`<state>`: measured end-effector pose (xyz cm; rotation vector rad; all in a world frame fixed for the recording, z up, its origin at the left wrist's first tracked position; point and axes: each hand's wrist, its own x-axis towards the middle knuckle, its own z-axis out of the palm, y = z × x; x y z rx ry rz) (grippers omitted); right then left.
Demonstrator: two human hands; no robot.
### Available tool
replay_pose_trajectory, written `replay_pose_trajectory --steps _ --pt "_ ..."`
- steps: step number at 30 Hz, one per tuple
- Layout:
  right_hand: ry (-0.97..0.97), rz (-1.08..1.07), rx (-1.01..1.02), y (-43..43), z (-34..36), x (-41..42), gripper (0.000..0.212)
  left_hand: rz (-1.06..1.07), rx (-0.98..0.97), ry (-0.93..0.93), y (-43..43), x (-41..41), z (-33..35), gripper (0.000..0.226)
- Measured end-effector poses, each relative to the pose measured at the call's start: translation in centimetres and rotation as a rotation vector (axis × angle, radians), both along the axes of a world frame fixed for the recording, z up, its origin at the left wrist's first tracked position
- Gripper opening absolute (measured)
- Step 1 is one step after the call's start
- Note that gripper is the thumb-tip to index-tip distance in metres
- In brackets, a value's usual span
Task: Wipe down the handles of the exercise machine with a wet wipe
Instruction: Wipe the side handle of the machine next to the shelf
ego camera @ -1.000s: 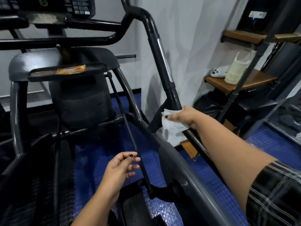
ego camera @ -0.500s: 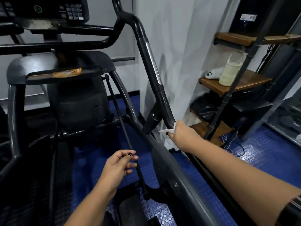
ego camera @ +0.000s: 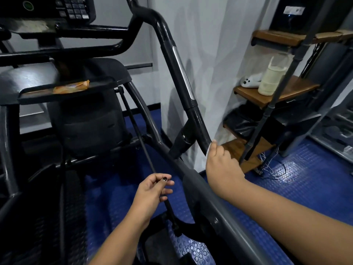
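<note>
Head cam: right hand (ego camera: 219,165) wraps wet wipe (ego camera: 209,150) low on one handle (ego camera: 177,60), left hand (ego camera: 150,192) grip unclear, likely more handles to go.

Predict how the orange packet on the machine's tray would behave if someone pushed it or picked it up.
The orange packet looks flat and crinkled, so it is probably light and floppy. It lies loose on the smooth black tray, so a push would likely slide it rather than roll or tip it. Its contents cannot be told.
</note>
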<state>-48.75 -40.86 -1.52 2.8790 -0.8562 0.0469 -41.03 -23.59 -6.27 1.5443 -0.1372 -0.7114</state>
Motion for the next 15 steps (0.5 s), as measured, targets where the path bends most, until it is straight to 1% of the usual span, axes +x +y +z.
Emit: replay_pose_trajectory --steps 2,4,6,9,11,13,15 --pt "-0.079 -0.063 0.044 -0.2 0.0 2.7 0.060 0.007 -0.006 0.014 0.4 0.6 -0.3 0.017" --pt "-0.213 -0.125 0.126 -0.6 0.1 4.9 0.046 0.027 -0.005 0.021 0.8 1.2 -0.5 0.016" --pt "-0.341 -0.142 0.220 -1.0 0.3 6.5 0.037 0.049 0.012 0.025 1.2 2.1 -1.0 0.016" --pt "-0.550 -0.140 0.349 -1.4 1.1 7.9 0.034 0.066 0.010 0.025 1.4 2.9 -1.3 0.017" --pt "-0.653 -0.140 0.369 -1.6 1.6 9.2 0.033 0.059 0.000 0.026 1.4 3.2 -1.3 0.017" --pt "-0.713 -0.153 0.391 -1.8 2.1 10.4 0.030 0.049 -0.016 0.021 1.4 3.5 -1.1 0.017" --pt "-0.730 -0.181 0.446 -2.1 2.7 11.5 0.029 0.045 -0.022 0.013 1.6 3.7 -1.0 0.017"
